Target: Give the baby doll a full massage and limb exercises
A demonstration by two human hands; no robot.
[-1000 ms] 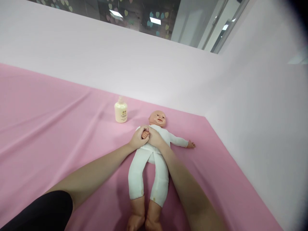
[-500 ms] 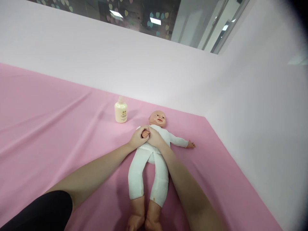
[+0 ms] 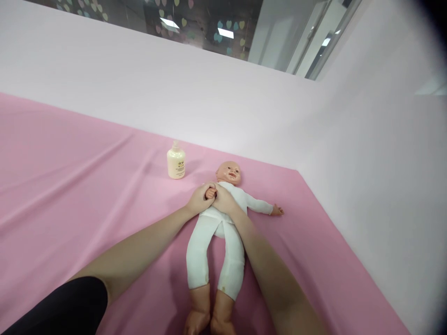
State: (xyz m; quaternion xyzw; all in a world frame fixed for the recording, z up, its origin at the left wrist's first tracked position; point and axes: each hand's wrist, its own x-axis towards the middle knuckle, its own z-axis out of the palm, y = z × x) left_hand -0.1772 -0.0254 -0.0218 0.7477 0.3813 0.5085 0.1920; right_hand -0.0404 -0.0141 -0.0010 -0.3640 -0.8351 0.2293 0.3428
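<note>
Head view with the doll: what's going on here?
A person's left hand and right hand meet around one small fist of a white-bodied doll, over its torso. The doll lies on its back on the pink sheet, other arm stretched out. A pump bottle stands upright beyond the left hand, not held.

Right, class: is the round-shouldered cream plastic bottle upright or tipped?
Upright: the bottle stands base-down on the creased pink sheet, pump uppermost.

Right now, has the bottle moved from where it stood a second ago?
No, neither way: the bottle holds the same place against the white wall behind it.
</note>
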